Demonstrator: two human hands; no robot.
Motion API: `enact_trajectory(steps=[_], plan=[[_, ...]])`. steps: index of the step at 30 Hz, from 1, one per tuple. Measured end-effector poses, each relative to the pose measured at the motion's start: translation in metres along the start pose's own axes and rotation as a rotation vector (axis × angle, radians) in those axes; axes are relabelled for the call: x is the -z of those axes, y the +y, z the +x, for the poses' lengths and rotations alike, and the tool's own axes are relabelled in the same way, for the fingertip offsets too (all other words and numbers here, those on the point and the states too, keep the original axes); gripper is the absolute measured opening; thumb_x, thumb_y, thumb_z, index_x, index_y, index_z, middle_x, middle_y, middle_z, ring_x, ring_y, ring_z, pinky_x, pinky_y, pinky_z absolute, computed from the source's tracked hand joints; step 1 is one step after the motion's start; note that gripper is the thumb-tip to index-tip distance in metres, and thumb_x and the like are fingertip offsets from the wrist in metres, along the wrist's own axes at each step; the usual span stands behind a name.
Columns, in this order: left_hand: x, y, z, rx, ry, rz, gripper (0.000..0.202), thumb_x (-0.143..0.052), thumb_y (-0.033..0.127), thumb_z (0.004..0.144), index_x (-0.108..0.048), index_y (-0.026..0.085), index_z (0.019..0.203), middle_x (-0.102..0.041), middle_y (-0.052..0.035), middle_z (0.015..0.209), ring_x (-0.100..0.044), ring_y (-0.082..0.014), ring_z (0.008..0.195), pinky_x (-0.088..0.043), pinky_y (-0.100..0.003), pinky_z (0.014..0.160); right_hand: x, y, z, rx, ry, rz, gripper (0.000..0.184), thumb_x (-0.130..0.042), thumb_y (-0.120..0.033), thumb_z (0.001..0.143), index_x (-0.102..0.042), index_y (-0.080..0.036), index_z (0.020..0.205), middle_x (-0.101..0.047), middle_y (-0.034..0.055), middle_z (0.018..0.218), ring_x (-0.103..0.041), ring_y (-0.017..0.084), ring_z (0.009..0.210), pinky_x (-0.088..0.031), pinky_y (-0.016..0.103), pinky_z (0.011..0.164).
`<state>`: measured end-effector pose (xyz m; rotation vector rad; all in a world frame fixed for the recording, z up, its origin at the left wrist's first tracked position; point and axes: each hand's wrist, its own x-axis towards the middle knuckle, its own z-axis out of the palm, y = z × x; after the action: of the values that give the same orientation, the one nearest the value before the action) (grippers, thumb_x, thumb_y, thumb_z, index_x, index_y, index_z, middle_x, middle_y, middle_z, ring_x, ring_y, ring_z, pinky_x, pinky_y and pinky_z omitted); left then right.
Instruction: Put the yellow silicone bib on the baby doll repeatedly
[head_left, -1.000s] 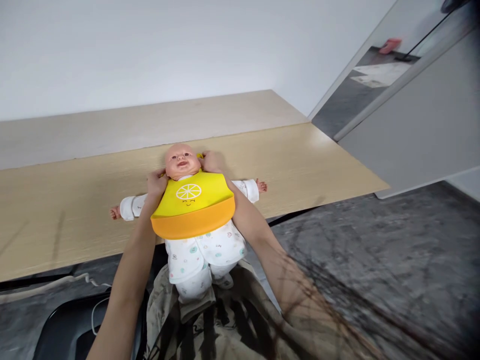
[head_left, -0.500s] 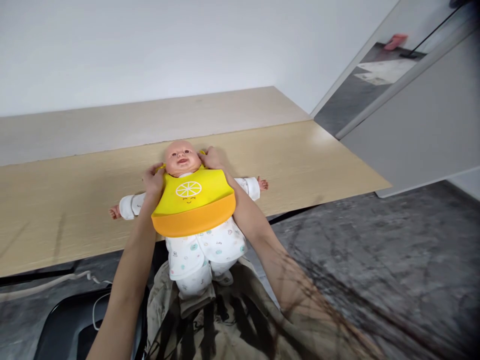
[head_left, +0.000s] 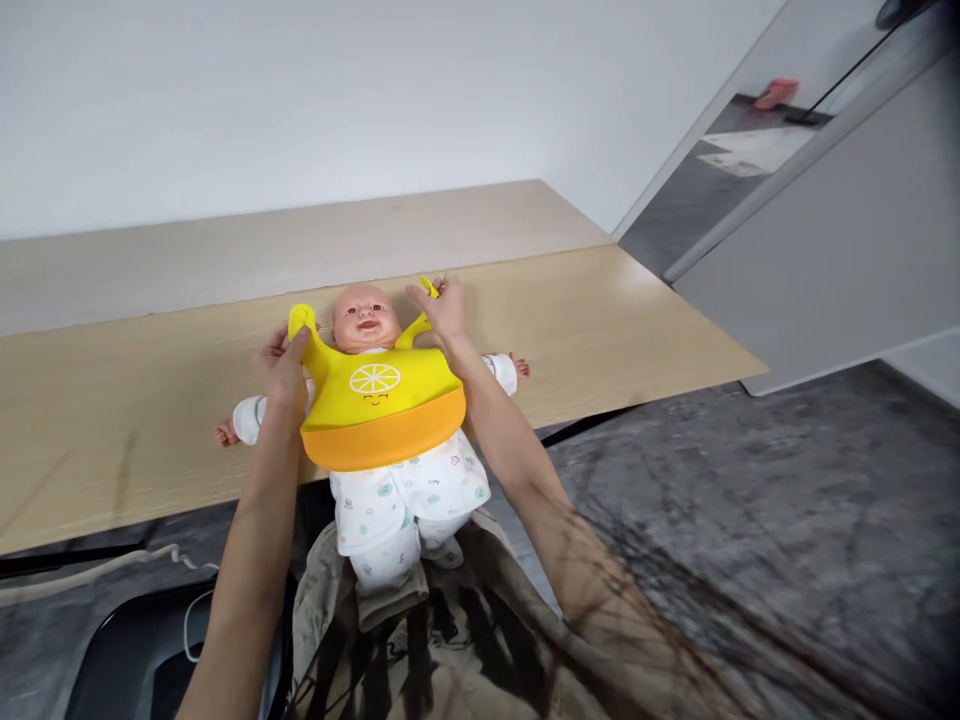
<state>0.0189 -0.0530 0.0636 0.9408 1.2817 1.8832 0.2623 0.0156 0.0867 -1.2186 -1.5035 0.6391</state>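
A baby doll (head_left: 366, 318) in white printed clothes lies on its back on the wooden table, arms spread to both sides, its legs hanging over the front edge. Across its chest is a yellow bib (head_left: 375, 380) with a lemon slice print and an orange catch pocket. My left hand (head_left: 285, 365) pinches the bib's left neck strap, whose rounded end points up beside the doll's head. On the other side, my right hand (head_left: 444, 308) is closed on the right strap, with its yellow tip showing above the fingers. Both straps stand apart from the doll's neck.
The wooden table (head_left: 585, 330) meets a white wall behind and ends at the right. A black chair (head_left: 127, 640) with a pale cable (head_left: 97, 570) is at lower left. A grey panel (head_left: 810, 240) and a gap showing floor lie beyond the table's right end.
Both hands have moved outward from the doll's neck, drawing the bib's straps apart and out to the sides. The doll stays lying in place.
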Motion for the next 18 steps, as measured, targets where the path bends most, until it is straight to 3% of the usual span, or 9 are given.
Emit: enact_trajectory(steps=[3, 6, 10, 14, 18], plan=[[-0.001, 0.022, -0.008, -0.048, -0.141, 0.036, 0.039, -0.091, 0.041, 0.069, -0.082, 0.019, 0.100, -0.081, -0.0079, 0.096, -0.076, -0.0242, 0.087, -0.061, -0.033, 0.075, 0.000, -0.011, 0.002, 0.176, -0.013, -0.076, 0.040, -0.072, -0.055, 0.096, -0.049, -0.023, 0.098, -0.054, 0.0014, 0.089, -0.056, 0.017, 0.086, -0.050, 0.030, 0.084], [-0.007, 0.043, -0.019, -0.054, -0.335, 0.117, 0.038, -0.094, 0.042, 0.072, -0.085, 0.018, 0.100, -0.082, -0.0091, 0.100, -0.077, -0.0268, 0.090, -0.062, -0.034, 0.077, 0.002, -0.036, -0.015, 0.449, -0.213, -0.192, 0.049, -0.071, -0.068, 0.095, -0.056, -0.023, 0.106, -0.062, 0.0044, 0.096, -0.063, 0.021, 0.094, -0.053, 0.032, 0.087], [-0.013, 0.064, -0.034, -0.078, -0.416, 0.187, 0.033, -0.095, 0.043, 0.070, -0.085, 0.020, 0.093, -0.082, -0.0078, 0.098, -0.077, -0.0301, 0.095, -0.064, -0.038, 0.081, -0.002, -0.065, -0.038, 0.727, -0.400, -0.404, 0.055, -0.062, -0.075, 0.098, -0.062, -0.023, 0.112, -0.069, 0.0100, 0.107, -0.067, 0.026, 0.104, -0.055, 0.036, 0.087], [-0.009, 0.076, -0.044, -0.027, -0.454, 0.209, 0.032, -0.097, 0.042, 0.066, -0.085, 0.022, 0.088, -0.081, -0.0078, 0.093, -0.077, -0.0322, 0.094, -0.066, -0.041, 0.080, -0.005, -0.066, -0.047, 0.835, -0.419, -0.528, 0.055, -0.059, -0.074, 0.099, -0.064, -0.022, 0.118, -0.070, 0.0130, 0.116, -0.068, 0.027, 0.105, -0.055, 0.036, 0.084], [-0.005, 0.077, -0.048, -0.007, -0.494, 0.237, 0.031, -0.097, 0.039, 0.068, -0.084, 0.021, 0.091, -0.080, -0.0091, 0.095, -0.077, -0.0313, 0.095, -0.065, -0.040, 0.081, 0.000, -0.060, -0.056, 0.861, -0.395, -0.497, 0.051, -0.060, -0.067, 0.102, -0.067, -0.021, 0.121, -0.069, 0.0140, 0.120, -0.068, 0.026, 0.106, -0.055, 0.033, 0.080]])
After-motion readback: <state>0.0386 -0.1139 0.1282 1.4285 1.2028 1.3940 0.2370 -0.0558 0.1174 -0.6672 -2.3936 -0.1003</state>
